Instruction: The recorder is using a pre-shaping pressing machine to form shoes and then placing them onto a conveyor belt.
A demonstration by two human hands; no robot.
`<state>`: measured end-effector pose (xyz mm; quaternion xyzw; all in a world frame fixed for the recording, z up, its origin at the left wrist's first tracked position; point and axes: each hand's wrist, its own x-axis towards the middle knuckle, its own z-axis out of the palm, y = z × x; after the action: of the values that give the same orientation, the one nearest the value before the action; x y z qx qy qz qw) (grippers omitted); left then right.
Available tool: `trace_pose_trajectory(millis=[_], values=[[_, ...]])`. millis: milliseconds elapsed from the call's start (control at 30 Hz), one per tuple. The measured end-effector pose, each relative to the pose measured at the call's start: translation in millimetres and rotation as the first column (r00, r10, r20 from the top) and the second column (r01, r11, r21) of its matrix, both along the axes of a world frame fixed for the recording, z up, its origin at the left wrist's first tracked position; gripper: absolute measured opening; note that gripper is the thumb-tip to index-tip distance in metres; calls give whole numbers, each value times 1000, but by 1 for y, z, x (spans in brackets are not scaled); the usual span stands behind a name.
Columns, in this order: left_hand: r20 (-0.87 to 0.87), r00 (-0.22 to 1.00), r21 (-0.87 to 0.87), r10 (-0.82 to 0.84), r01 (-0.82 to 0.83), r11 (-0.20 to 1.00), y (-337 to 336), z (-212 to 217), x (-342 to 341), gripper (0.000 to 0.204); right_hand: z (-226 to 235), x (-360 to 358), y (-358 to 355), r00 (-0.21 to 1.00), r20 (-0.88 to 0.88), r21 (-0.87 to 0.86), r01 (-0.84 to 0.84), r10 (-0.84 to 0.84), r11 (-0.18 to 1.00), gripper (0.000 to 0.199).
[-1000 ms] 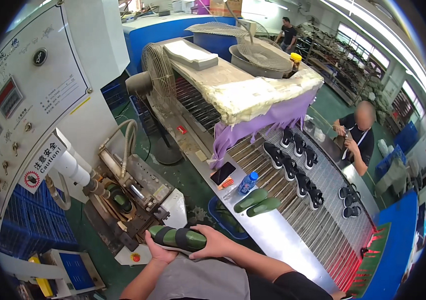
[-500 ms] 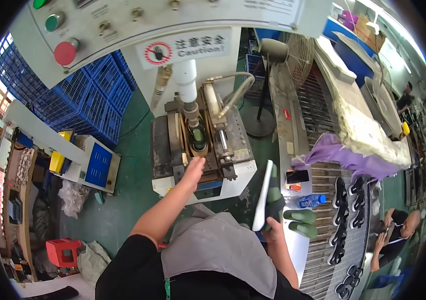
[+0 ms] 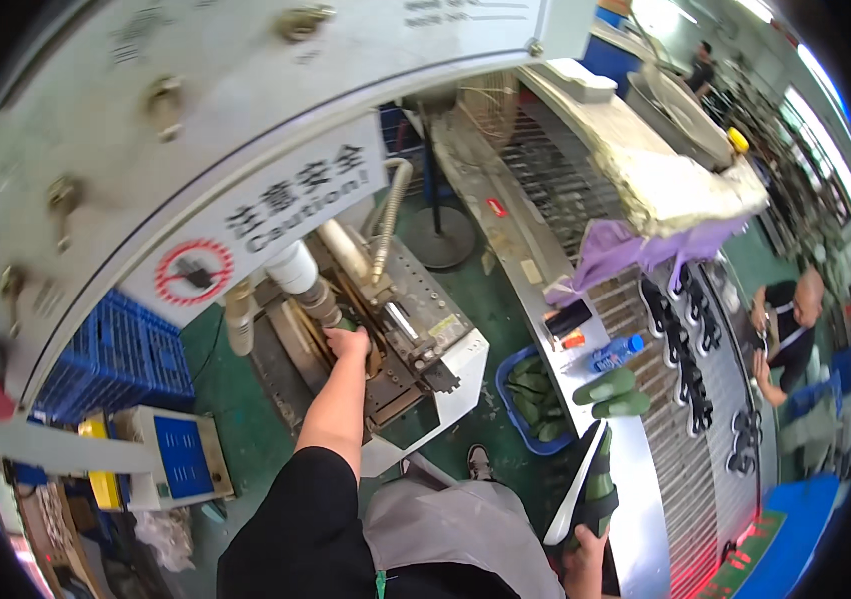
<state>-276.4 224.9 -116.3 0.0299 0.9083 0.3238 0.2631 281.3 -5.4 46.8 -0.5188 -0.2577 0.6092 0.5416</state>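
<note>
My left hand (image 3: 349, 344) reaches into the press machine (image 3: 425, 295), its fingers curled on a dark green shoe last (image 3: 347, 324) under the white press cylinder (image 3: 293, 268). The hand covers most of that last. Low on the right, my right hand (image 3: 585, 551) is closed around the heel end of a sandal (image 3: 573, 489). This sandal has a white sole and dark straps, with a green last inside it, and is held toe up, sole facing left. Beside it, two green insole-like pieces (image 3: 607, 386) lie on the metal table edge.
A blue basket (image 3: 501, 399) of green pieces stands on the floor between press and conveyor (image 3: 635, 329). Black sandals (image 3: 680, 349) lie on the conveyor. A blue bottle (image 3: 615, 352) and phone (image 3: 569, 319) are nearby. A control panel (image 3: 236, 90) overhangs the press. Another person (image 3: 795, 319) works at right.
My left hand has moved further into the press, onto the last there. My right hand still holds the sandal, lower and further right. The view has turned to the right, bringing the blue basket into sight.
</note>
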Motion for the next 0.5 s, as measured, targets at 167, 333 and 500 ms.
trace_pose_trajectory(millis=[167,333,500], values=[[-12,968,176,250,-245,954,1,-70,-74,80,-50,22,-84,981,194,-41,34,-25,999,83],[200,966,139,164,-194,971,14,-60,-59,68,6,-20,-53,976,193,-169,134,-101,976,83],[205,977,329,54,-120,937,-59,-58,-113,49,2,-71,43,915,266,-78,-293,303,953,76]])
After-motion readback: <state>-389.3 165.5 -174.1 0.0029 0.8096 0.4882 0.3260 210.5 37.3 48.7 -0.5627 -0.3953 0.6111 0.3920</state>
